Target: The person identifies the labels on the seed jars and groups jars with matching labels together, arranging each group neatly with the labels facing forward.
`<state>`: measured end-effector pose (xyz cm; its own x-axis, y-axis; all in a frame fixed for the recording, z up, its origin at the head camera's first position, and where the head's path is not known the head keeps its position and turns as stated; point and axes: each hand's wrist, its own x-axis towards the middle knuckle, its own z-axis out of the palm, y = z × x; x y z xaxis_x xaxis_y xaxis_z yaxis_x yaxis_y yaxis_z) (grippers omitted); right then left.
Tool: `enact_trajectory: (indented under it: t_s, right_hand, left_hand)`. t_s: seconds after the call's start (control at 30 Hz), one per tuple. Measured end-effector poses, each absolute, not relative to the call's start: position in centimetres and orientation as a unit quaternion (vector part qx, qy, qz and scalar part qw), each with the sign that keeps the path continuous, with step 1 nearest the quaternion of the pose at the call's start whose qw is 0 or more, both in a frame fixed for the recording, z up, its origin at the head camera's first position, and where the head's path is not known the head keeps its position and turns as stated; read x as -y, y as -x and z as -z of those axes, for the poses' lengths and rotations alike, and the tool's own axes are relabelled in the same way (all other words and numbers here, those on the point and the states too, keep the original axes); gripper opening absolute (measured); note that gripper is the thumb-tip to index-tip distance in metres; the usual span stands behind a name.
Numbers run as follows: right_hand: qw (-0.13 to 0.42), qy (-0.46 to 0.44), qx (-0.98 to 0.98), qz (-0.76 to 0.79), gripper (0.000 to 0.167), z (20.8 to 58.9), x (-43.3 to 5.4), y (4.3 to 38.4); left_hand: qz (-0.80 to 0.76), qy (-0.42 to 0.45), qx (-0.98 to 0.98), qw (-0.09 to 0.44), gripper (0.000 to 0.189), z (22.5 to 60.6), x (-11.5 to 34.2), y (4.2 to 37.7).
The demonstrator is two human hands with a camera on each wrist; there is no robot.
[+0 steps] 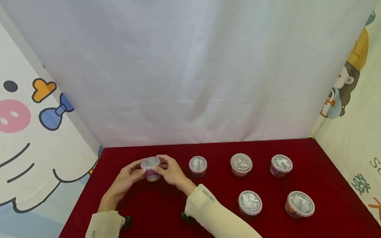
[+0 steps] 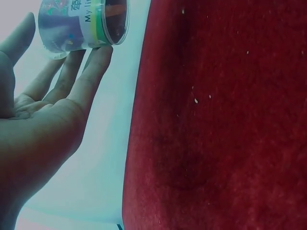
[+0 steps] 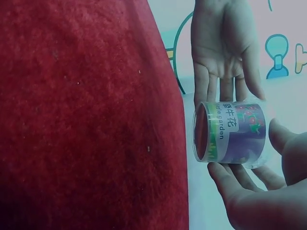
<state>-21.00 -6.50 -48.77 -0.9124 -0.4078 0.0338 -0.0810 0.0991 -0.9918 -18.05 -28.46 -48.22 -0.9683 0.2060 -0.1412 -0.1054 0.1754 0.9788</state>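
A small lidded clear plastic cup (image 1: 152, 174) with a purple label is held between both hands at the far left of the red cloth. Its side reads "little garden" beside pink flowers in the right wrist view, where the cup (image 3: 240, 136) appears raised off the cloth. My left hand (image 1: 126, 180) grips the cup's left side, thumb toward me and fingers behind. From the opposite side my right hand (image 1: 172, 171) holds it the same way, thumb near the lid's rim. In the left wrist view, the fingers of the left hand (image 2: 53, 105) support the cup (image 2: 67, 28).
Several similar lidded cups stand to the right: one nearest my right hand (image 1: 197, 166), others in the back row (image 1: 241, 164) and front row (image 1: 250, 203). A white curtain (image 1: 190, 82) hangs behind the red cloth (image 1: 148, 211). Printed cartoon sheets flank both sides.
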Motion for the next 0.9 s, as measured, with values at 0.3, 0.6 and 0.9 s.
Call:
enact_trajectory:
  t_s: [0.3,0.6,0.9]
  right_hand:
    - [0.114,0.166,-0.741,0.640,0.046,49.5,7.8,21.4]
    - [0.096,0.175,-0.752,0.629,0.047,50.1,8.8,21.9]
    - [0.079,0.184,-0.759,0.620,0.048,50.9,9.4,22.5]
  left_hand:
    - [-0.644,-0.006,-0.758,0.104,0.062,49.4,29.4,18.2]
    - [-0.632,-0.003,-0.768,0.105,0.065,50.0,30.4,18.7]
    - [-0.624,-0.006,-0.774,0.108,0.066,50.5,30.7,19.4]
